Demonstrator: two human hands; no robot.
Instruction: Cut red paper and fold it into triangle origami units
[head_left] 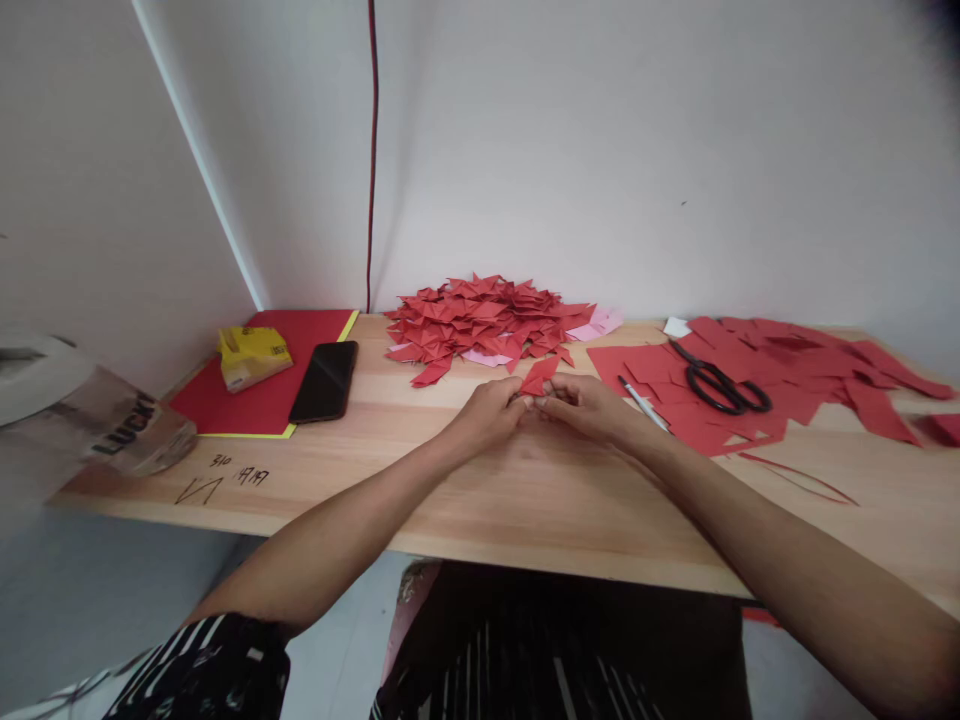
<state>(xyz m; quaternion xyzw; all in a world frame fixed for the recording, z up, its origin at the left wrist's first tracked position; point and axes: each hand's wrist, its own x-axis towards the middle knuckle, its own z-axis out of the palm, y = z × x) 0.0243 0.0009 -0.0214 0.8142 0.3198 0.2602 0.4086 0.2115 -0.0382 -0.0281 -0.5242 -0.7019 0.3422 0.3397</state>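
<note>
A small folded red paper piece (538, 377) is pinched between both my hands, just above the wooden table. My left hand (493, 408) grips its left side, with the fingers closed. On the other side, my right hand (583, 404) holds it with thumb and fingers pressed together. Right behind my hands lies a heap of folded red paper pieces (480, 320), with a few pink ones showing among them. My fingers hide the lower part of the held piece, so its full shape cannot be made out.
To the right, flat red paper sheets (802, 370) spread out under black-handled scissors (724, 388) and a white pen (643, 402). At left, a black phone (324, 381) and a yellow packet (253, 357) rest on red card (247, 405). A clear LUCKI cup (139, 430) lies by the left edge.
</note>
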